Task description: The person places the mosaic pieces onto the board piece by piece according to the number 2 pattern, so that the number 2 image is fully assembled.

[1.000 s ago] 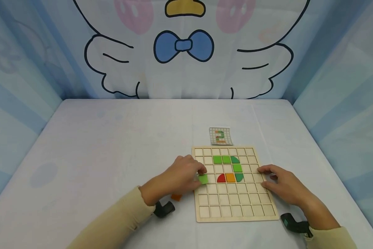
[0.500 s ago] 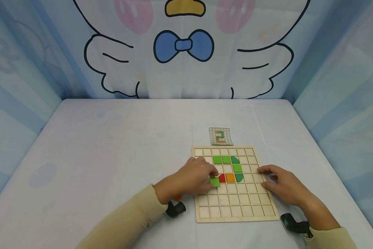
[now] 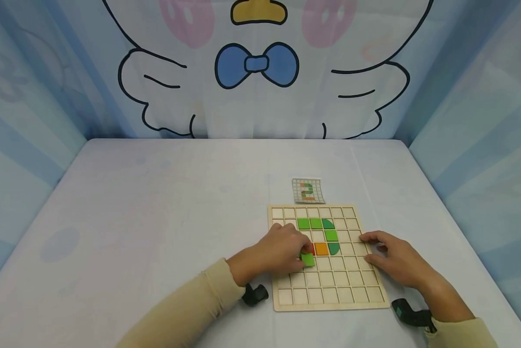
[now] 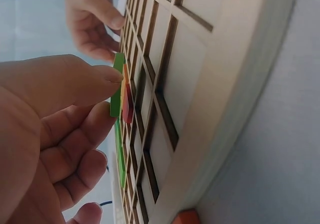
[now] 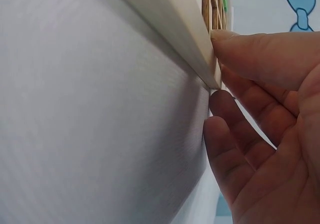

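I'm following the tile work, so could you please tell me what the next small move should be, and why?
Probably lower the green tile into the cell on the near side of the red piece: the left hand pinches it above the board, roughly over that cell, while the right hand touches the board's edge.

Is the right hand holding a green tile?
No, the right hand touches the edge of the board, while the left hand pinches a green tile.
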Available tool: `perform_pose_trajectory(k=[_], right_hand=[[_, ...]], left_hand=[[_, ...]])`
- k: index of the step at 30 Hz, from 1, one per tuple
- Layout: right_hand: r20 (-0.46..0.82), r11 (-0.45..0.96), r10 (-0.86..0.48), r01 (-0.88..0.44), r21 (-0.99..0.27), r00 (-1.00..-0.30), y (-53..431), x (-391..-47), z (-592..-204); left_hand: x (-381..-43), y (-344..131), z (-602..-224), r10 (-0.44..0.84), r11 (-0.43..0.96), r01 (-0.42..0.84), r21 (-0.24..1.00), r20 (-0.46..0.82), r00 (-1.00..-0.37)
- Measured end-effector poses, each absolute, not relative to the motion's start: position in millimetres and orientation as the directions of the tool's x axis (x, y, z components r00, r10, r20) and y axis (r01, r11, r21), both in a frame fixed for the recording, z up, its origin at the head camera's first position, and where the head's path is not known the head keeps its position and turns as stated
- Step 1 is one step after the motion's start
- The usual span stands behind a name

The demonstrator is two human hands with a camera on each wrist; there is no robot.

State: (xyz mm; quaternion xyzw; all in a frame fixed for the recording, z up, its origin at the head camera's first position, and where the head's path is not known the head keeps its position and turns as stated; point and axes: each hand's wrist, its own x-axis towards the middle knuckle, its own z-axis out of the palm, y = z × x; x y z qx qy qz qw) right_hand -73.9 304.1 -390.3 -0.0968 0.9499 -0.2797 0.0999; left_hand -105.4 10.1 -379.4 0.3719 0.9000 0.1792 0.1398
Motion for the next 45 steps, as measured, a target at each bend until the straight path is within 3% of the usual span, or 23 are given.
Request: perform_pose_trajectory(k=[45], right_hand=[[-0.136, 0.829, -0.239, -0.129, -0.545, -0.961, 305.1, -73.8, -391.0]], left_hand=[[-101.5, 13.6, -386.8, 0.721, 0.66, 0.654, 0.37, -0.068, -0.689]])
